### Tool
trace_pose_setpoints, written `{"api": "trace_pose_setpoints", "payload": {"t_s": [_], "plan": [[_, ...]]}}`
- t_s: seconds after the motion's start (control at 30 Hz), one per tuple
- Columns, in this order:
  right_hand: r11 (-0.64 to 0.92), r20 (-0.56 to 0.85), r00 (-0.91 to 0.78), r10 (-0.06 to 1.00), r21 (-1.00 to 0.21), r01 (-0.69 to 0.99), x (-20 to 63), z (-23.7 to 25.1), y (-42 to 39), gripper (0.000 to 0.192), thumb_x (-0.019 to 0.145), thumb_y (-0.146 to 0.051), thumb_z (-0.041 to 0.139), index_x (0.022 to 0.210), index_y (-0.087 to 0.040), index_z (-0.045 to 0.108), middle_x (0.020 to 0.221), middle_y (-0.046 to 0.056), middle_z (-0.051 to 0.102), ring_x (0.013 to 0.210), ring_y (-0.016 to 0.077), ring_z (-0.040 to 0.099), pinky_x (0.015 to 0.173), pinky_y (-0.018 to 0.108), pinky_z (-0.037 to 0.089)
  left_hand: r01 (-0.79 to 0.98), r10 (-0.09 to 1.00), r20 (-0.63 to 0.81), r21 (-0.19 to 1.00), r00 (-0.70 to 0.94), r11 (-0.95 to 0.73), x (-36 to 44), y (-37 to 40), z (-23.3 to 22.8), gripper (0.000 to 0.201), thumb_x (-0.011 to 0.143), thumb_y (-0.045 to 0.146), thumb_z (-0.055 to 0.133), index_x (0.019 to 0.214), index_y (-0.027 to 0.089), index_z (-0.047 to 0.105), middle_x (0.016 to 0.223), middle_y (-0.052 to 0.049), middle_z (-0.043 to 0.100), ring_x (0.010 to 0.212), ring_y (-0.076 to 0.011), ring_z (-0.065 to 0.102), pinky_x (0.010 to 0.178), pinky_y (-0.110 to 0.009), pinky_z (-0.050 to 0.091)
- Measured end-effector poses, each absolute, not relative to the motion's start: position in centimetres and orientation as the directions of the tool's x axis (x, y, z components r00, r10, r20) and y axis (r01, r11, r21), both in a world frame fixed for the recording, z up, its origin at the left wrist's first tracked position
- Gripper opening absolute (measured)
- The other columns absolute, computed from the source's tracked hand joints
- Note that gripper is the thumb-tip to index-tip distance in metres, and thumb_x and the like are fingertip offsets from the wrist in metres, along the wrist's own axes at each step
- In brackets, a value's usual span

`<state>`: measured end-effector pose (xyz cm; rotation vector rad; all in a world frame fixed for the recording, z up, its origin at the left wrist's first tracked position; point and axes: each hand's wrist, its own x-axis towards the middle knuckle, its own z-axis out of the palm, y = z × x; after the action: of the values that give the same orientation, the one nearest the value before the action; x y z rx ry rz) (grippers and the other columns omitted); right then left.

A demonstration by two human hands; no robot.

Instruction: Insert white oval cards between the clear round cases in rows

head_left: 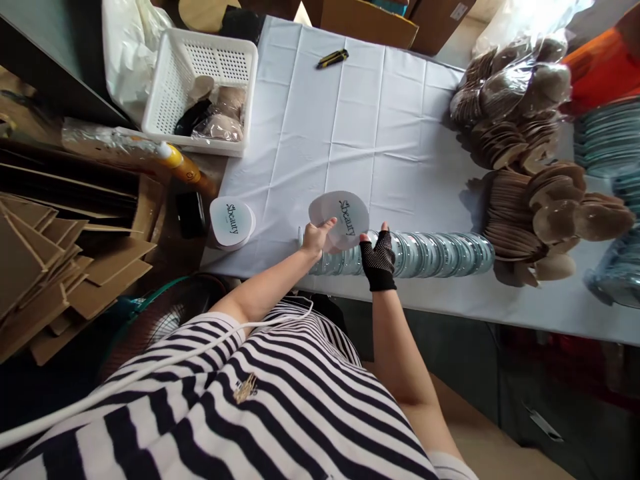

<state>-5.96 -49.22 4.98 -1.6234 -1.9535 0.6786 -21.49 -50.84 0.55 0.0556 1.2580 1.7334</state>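
Along desk's (300, 147) near edge, left hand (313, 239) pinches rounded printed card (345, 215) above left part of clear plastic shell row (443, 253). Right hand (379, 259), in black mesh fingerless glove (383, 277), has thumb by card's right edge; cannot tell whether gripping. Matching card stack (231, 221) lies left.

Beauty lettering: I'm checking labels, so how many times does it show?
2: one on the rounded piece in the left hand, one atop the stack on the table, at left. More may be hidden beneath.
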Motion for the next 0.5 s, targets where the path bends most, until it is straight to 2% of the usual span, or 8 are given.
{"api": "trace_pose_setpoints", "payload": {"t_s": [0.07,0.1,0.17,0.23,0.3,0.4,0.5], "plan": [[0.302,0.166,-0.255,0.953,-0.621,0.723,-6.9,5.1,-50.0,0.062,0.087,-0.048,0.05,0.139,-0.013,0.048,0.15,0.02,0.043,0.14,0.0298,0.038,0.112,0.05,0.035,-0.664,0.712,-0.488,0.746,-0.505,0.04,-21.0,-51.6,0.9,0.028,0.067,0.029,0.082,0.088,0.013,0.073,0.089,-0.009,0.075,0.086,-0.0257,0.07,0.085,-0.042,0.054],[0.375,0.212,-0.313,0.926,-0.614,0.694,-7.5,5.0,-50.6,0.057,0.088,-0.045,0.051,0.136,-0.015,0.051,0.148,0.019,0.045,0.138,0.0294,0.04,0.111,0.05,0.036,-0.669,0.709,-0.51,0.739,-0.486,0.073,-20.8,-51.9,1.0,0.025,0.068,0.028,0.081,0.087,0.014,0.073,0.087,-0.01,0.075,0.083,-0.0258,0.07,0.083,-0.043,0.055],[0.454,0.255,-0.386,0.886,-0.645,0.615,-8.8,4.8,-51.7,0.044,0.089,-0.041,0.048,0.125,-0.018,0.059,0.133,0.017,0.059,0.124,0.0277,0.053,0.102,0.048,0.045,-0.674,0.704,-0.546,0.727,-0.455,0.128,-21.0,-52.3,1.0,0.021,0.068,0.026,0.079,0.084,0.013,0.073,0.084,-0.011,0.075,0.078,-0.0262,0.07,0.08,-0.044,0.055],[0.389,0.237,-0.326,0.915,-0.73,0.562,-9.5,4.7,-51.9,0.035,0.088,-0.039,0.045,0.107,-0.017,0.064,0.105,0.014,0.068,0.098,0.025,0.063,0.087,0.043,0.052,-0.668,0.697,-0.55,0.732,-0.461,0.135,-22.1,-52.6,0.9,0.021,0.068,0.025,0.08,0.084,0.013,0.073,0.084,-0.013,0.075,0.078,-0.0262,0.07,0.08,-0.044,0.055],[0.249,0.21,-0.134,0.968,-0.812,0.528,-9.5,4.8,-51.1,0.03,0.086,-0.04,0.045,0.093,-0.016,0.063,0.085,0.009,0.067,0.078,0.021,0.062,0.075,0.038,0.053,-0.655,0.681,-0.533,0.749,-0.502,0.104,-24.8,-53.1,1.1,0.028,0.068,0.029,0.08,0.09,0.013,0.073,0.089,-0.013,0.075,0.081,-0.0266,0.07,0.081,-0.044,0.055],[0.149,0.217,0.077,0.973,-0.851,0.504,-7.8,5.6,-50.0,0.027,0.082,-0.04,0.049,0.088,-0.017,0.061,0.08,0.006,0.063,0.071,0.0173,0.057,0.067,0.033,0.05,-0.534,0.6,-0.471,0.841,-0.647,0.084,-31.6,-55.1,1.6,0.045,0.068,0.04,0.082,0.099,0.009,0.07,0.098,-0.016,0.074,0.089,-0.0304,0.071,0.084,-0.048,0.056],[0.187,0.264,0.023,0.964,-0.739,0.647,-4.9,6.1,-51.7,0.032,0.083,-0.043,0.049,0.091,-0.016,0.064,0.081,0.008,0.065,0.072,0.0189,0.059,0.067,0.033,0.05,-0.167,0.458,-0.215,0.975,-0.862,0.144,-39.5,-58.4,1.4,0.068,0.066,0.033,0.084,0.125,0.012,0.058,0.121,-0.016,0.068,0.111,-0.0293,0.066,0.099,-0.044,0.051]]}}
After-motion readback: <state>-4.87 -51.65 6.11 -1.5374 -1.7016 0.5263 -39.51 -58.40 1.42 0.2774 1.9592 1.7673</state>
